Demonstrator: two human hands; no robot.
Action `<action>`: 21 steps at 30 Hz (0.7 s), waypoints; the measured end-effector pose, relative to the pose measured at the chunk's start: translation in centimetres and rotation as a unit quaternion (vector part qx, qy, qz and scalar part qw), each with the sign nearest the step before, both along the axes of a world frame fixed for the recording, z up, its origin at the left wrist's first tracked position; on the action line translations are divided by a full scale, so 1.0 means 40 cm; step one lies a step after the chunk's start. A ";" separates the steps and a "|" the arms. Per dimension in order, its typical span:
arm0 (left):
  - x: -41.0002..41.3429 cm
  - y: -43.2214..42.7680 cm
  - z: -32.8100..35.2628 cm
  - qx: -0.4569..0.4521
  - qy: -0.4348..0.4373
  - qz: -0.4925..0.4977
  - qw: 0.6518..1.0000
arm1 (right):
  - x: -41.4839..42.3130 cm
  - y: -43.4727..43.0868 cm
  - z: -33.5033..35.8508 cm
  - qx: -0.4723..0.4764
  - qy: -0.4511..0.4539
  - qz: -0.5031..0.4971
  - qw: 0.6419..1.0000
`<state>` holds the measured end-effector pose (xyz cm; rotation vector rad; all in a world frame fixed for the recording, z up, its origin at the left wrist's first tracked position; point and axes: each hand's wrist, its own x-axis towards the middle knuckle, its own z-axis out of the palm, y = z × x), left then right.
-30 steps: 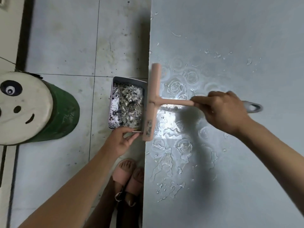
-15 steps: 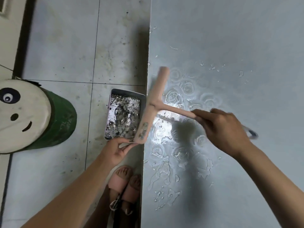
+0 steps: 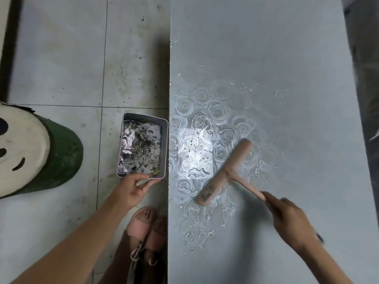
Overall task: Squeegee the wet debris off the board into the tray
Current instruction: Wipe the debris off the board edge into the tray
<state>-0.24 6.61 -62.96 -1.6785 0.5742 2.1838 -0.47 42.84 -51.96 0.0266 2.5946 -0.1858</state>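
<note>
A grey board with a rose pattern fills the right side, wet with puddles and small white flecks near its left edge. My right hand grips the handle of a pink squeegee, whose blade lies tilted on the board, well right of the edge. My left hand holds the near rim of a rectangular tray pressed against the board's left edge. Wet grey and dark debris fills the tray.
A green stool with a white panda-face top stands at the left on the tiled floor. My feet in pink sandals are by the board's left edge, below the tray.
The squeegee has swung away from the tray and board edge, moving right and toward me across the wet patch. My left hand keeps holding the tray at the edge.
</note>
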 end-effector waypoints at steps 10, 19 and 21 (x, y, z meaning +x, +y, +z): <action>-0.023 0.018 -0.019 -0.007 -0.003 -0.003 1.000 | -0.173 -0.093 0.039 -0.059 0.104 0.127 0.985; -0.028 0.041 -0.038 0.007 -0.006 0.036 0.999 | -0.180 -0.096 0.007 0.004 0.027 0.147 0.989; -0.026 0.044 -0.039 0.005 0.000 0.051 0.999 | -0.213 -0.177 -0.026 -0.009 0.049 0.198 0.979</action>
